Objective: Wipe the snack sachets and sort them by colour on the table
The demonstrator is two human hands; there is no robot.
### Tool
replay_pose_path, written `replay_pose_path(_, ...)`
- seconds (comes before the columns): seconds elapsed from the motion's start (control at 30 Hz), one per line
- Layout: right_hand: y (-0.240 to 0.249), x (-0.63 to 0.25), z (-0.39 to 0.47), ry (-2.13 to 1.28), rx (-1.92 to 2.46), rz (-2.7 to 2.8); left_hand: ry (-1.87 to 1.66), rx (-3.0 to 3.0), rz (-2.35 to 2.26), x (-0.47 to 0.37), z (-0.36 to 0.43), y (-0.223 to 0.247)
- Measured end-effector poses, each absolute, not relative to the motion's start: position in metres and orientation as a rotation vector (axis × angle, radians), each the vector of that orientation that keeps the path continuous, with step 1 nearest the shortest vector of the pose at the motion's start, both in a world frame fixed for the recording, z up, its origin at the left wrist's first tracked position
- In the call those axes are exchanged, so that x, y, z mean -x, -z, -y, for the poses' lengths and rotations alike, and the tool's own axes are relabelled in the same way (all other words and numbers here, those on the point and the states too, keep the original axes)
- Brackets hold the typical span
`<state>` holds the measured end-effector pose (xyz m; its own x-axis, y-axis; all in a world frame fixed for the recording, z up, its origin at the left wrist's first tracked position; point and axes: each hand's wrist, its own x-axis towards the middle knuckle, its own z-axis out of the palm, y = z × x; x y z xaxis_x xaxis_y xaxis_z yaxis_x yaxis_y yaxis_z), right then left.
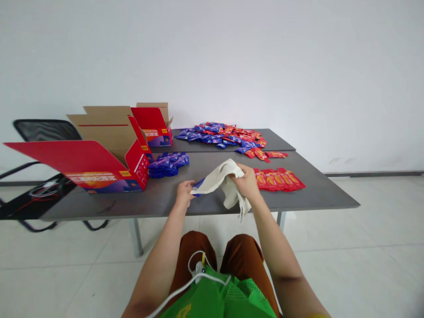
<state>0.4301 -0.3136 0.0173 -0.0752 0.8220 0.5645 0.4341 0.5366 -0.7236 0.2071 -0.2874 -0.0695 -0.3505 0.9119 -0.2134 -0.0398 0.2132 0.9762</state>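
A cream cloth drawstring bag (217,176) is stretched between my two hands above the table's front edge, its cords dangling on the right. My left hand (185,193) pinches the bag's lower left corner. My right hand (247,182) is closed on the bunched upper right part of the bag. Partly hidden behind the bag, close to my left fingers, is a blue sachet (198,183); whether those fingers touch it I cannot tell. Right of my right hand lies a fanned row of red sachets (280,179).
A large open red box (109,179) stands at the left, with another open box (159,132) behind. Blue sachets (167,164) are stacked beside them. A mixed heap of sachets (221,134) covers the back of the grey table (318,190). A black mesh chair (46,130) is far left.
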Motion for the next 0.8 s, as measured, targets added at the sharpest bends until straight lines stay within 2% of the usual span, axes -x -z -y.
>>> replay_pose_path(0.13,-0.026,-0.436,0.305,-0.381,1.322,1.835,-1.349,-1.098,-1.615,-0.204,0.289,0.083)
replay_pose_path(0.27,-0.007,-0.403,0.297,-0.361,1.478,2.034,-1.379,-1.256,-1.532,-0.201,0.295,0.091)
replay_pose_path(0.47,0.037,-0.342,0.3,-0.071,1.233,2.36,-1.299,-1.028,-1.378,-0.199,0.296,0.078)
replay_pose_path(0.63,0.038,-0.345,0.271,0.041,1.569,2.377,-1.161,-0.795,-1.272,-0.193,0.298,0.06)
replay_pose_path(0.8,0.023,-0.37,0.243,-0.108,1.696,2.284,-1.19,-0.791,-1.295,-0.198,0.304,0.06)
